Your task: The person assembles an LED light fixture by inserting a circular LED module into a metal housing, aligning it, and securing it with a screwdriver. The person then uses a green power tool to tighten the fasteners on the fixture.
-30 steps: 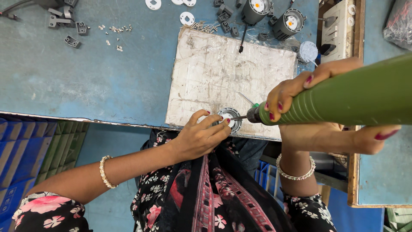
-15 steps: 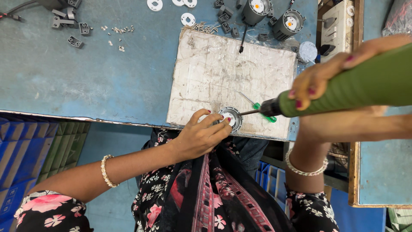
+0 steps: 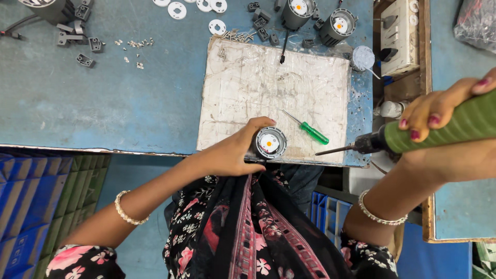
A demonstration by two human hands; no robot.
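My left hand grips a round dark lamp housing with a white disc and an orange dot in its face, at the near edge of a worn white board. My right hand holds a green electric screwdriver, its bit pointing left and hanging apart from the housing, to its right. A small green-handled screwdriver lies on the board between them.
On the blue bench lie two more lamp housings, white rings, grey brackets and several loose screws. A switch box stands at the right. Blue and green crates sit below left.
My right hand has drawn the electric screwdriver back to the right, away from the housing. The small green screwdriver is now uncovered. My left hand stays on the housing.
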